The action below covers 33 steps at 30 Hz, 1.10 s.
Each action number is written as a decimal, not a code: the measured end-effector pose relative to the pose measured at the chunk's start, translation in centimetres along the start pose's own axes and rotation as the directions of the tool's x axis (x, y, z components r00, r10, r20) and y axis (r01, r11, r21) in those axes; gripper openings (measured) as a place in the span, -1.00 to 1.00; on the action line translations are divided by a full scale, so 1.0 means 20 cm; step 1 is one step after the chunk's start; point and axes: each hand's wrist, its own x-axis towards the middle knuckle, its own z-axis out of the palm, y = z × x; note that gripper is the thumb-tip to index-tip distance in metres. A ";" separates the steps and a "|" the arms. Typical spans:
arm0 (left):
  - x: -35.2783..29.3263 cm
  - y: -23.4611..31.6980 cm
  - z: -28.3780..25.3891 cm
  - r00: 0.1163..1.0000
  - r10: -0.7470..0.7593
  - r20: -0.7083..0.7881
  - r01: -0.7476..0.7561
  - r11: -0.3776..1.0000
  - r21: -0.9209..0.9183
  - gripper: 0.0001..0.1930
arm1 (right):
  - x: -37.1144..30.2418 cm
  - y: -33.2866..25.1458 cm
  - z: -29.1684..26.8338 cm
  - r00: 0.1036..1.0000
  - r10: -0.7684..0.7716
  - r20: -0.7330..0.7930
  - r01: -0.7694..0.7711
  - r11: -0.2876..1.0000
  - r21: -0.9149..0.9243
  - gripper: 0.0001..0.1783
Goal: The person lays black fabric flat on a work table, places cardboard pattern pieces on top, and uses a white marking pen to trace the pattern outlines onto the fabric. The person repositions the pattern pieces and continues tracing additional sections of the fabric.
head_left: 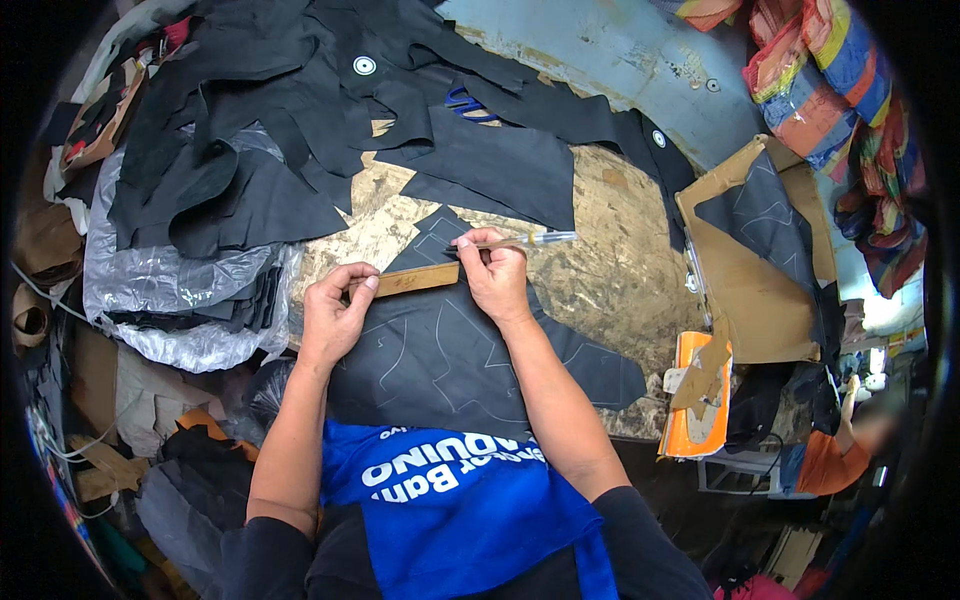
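Observation:
My left hand (336, 310) pinches the left end of a narrow tan strip (415, 279), which looks like a cardboard pattern piece with a small mark on it. The strip lies over a black leather-like sheet (420, 335) that carries several pale drawn outlines. In my right hand (498, 278) is a clear-barrelled pen (545, 238), held between thumb and fingers with its back end pointing right. The fingers of that hand are close by the strip's right end. The pen's tip is too small to make out clearly.
Black sheet scraps (260, 90) pile up at the far left, beside a plastic-wrapped stack (190, 300). Blue-handled scissors (465, 103) lie partly under black material. An open cardboard box (740, 290) and an orange item (690, 430) are at right. Another person (835, 465) sits beyond.

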 end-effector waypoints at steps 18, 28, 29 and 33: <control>0.03 -0.07 0.01 0.972 -0.127 -0.197 0.019 0.879 -0.477 -0.87 | 0.01 0.03 0.00 0.997 -0.067 0.034 0.068 0.997 -0.046 -0.88; 0.03 -0.07 0.01 0.980 -0.100 -0.173 0.010 0.890 -0.456 -0.86 | 0.00 -0.02 0.01 0.983 -0.178 0.038 0.182 0.953 -0.240 -0.87; 0.03 -0.07 0.01 0.981 -0.089 -0.173 0.001 0.891 -0.454 -0.86 | 0.00 -0.02 0.01 0.986 -0.162 0.030 0.165 0.957 -0.240 -0.88; 0.03 -0.07 0.01 0.981 -0.094 -0.171 0.001 0.880 -0.475 -0.86 | -0.01 -0.01 0.02 0.978 -0.210 0.014 0.208 0.957 -0.202 -0.87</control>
